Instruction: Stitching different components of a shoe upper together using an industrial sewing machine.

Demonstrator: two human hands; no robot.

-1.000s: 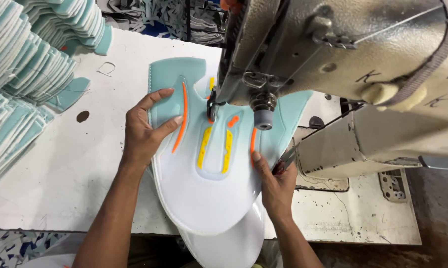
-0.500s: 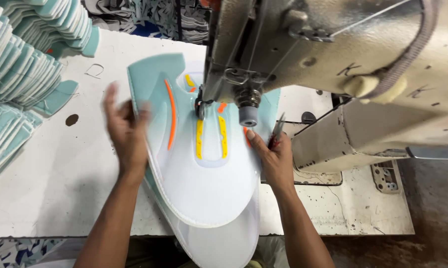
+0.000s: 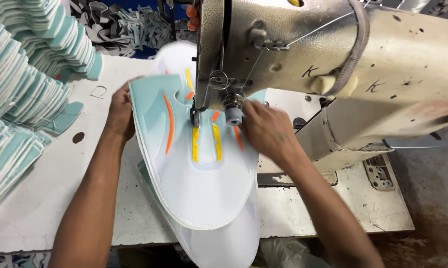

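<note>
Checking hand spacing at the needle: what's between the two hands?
In the head view, the mint and white shoe panel with orange and yellow stripes spans between left hand and right hand, with the sewing machine's foot on it.

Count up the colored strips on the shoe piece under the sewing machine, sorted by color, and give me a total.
On the mint and white shoe upper, held by the left hand and right hand:
Orange strips: 4 visible
Yellow strips: 3 visible
Total: 7
The sewing machine may hide more.
</note>
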